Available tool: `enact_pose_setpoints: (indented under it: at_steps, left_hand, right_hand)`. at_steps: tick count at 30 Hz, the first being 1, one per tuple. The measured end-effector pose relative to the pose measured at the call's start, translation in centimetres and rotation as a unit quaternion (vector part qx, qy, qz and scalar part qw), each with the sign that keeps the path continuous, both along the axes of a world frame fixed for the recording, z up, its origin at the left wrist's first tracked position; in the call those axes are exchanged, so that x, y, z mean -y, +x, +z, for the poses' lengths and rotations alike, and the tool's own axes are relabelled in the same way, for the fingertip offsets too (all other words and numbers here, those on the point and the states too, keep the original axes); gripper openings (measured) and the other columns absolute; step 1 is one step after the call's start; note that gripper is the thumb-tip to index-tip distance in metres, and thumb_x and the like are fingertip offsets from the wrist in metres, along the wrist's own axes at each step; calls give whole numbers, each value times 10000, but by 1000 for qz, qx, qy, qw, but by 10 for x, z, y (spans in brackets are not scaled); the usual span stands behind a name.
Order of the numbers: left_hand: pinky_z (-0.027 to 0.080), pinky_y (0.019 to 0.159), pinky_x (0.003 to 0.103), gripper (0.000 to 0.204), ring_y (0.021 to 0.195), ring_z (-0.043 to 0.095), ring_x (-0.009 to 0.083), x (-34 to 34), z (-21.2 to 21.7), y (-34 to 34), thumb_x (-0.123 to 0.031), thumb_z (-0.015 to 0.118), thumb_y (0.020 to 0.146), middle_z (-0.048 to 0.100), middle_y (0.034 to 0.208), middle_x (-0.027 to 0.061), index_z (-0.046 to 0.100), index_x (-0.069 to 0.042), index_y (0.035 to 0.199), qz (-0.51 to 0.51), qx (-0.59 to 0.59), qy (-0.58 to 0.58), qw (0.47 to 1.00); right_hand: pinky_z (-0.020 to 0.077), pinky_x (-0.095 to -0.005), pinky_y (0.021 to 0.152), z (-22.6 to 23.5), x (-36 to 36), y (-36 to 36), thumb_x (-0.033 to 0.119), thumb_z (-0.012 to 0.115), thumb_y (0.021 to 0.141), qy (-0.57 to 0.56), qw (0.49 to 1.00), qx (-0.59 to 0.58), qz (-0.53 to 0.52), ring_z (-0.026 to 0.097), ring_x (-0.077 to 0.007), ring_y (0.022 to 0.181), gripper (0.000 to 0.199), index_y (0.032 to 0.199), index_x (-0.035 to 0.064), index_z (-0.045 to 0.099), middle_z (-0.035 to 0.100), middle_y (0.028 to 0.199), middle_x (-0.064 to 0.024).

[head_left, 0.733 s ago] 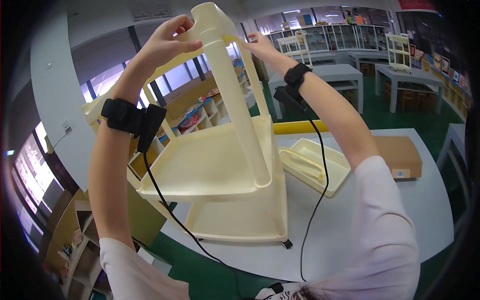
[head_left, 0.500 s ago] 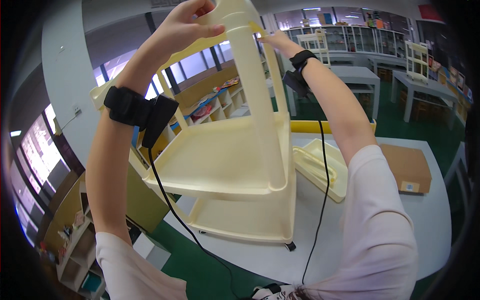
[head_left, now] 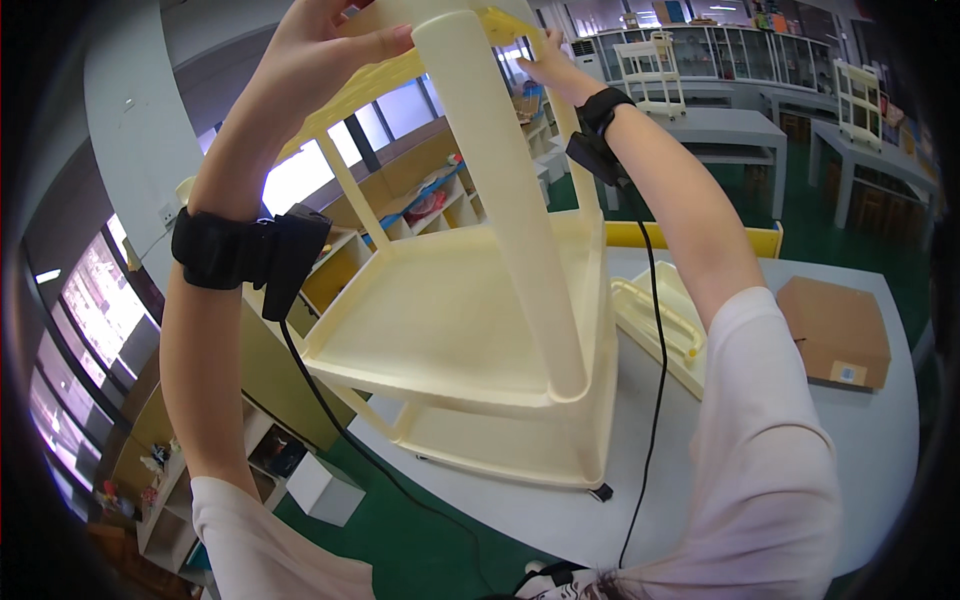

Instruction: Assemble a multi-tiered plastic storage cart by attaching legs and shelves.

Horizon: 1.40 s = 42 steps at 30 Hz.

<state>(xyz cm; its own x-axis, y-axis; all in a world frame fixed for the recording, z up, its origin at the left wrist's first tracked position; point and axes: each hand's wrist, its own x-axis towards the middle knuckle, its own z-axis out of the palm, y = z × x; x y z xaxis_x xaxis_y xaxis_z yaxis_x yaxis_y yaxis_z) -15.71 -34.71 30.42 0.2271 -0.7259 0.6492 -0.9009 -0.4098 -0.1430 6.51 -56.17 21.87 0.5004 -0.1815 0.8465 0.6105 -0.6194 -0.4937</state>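
A cream plastic rolling cart (head_left: 440, 310) with stacked trays, round corner posts and small black casters stands in front of me on a white table. My left hand (head_left: 318, 65) is raised to its top tray at the near corner. Its thumb lies along the tray's side beside the post, and the other fingers curl over the edge, partly cut off by the picture's top. On the far right side, my right hand (head_left: 560, 75) grips the cart's upper part by a post, its fingers partly hidden. Black straps with small cabled devices are on both wrists.
On the table (head_left: 700, 470) right of the cart lie a cream tray (head_left: 660, 290) with a curved tube-like part in it and a brown cardboard box (head_left: 835, 330). Low shelves (head_left: 165, 510) stand at left. Farther back, similar carts (head_left: 650, 75) rest on grey tables.
My view has shifted, so the table and cart sit further right. The top of the cart looks slightly higher and more tilted in view. Both hands stay on it.
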Motion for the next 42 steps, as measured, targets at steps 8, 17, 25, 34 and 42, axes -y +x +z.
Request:
enact_pose_setpoints:
  at_steps: [8, 17, 25, 34, 42]
  left_hand:
    - [396, 647, 236, 424, 735, 493, 115, 20, -15, -35, -275, 689, 610, 520, 787, 52, 480, -8, 863, 24, -33, -38, 998]
    - [459, 722, 349, 509, 884, 515, 275, -66, -22, 3, -44, 677, 603, 536, 954, 113, 429, -96, 1045, 244, 349, 48, 904]
    - [484, 595, 288, 314, 708, 554, 246, -82, -23, 20, -41, 664, 625, 554, 811, 110, 479, -51, 878, 200, 366, -28, 908]
    - [473, 587, 275, 309, 690, 548, 239, -88, -15, 23, -67, 661, 639, 549, 811, 103, 488, -47, 895, 166, 411, -1, 896]
    - [458, 602, 286, 305, 695, 557, 257, -91, -11, 21, -109, 649, 657, 553, 819, 112, 492, -39, 909, 136, 470, -14, 872]
  right_hand:
    - [418, -346, 759, 28, 6, -54, 216, 636, 678, -99, 938, 324, -78, 476, -294, 899, 693, 1229, 100, 231, 428, 1075, -167]
    - [419, -386, 820, 47, 11, -101, 118, 685, 608, -143, 966, 192, 100, 479, -317, 952, 741, 1188, 188, 230, 447, 1088, -155]
    - [388, -357, 847, 51, 11, -112, 65, 677, 589, -198, 958, 191, 80, 443, -313, 1008, 745, 1199, 104, 252, 437, 1099, -184]
    - [395, -368, 812, 60, 7, -124, 194, 485, 798, -198, 967, 154, 49, 455, -320, 993, 458, 1181, 27, 297, 451, 1078, -230]
    - [372, -351, 827, 63, 1, -136, 670, 136, 708, -140, 953, 173, 207, 432, -293, 1023, 824, 1163, 11, 329, 446, 1094, -213]
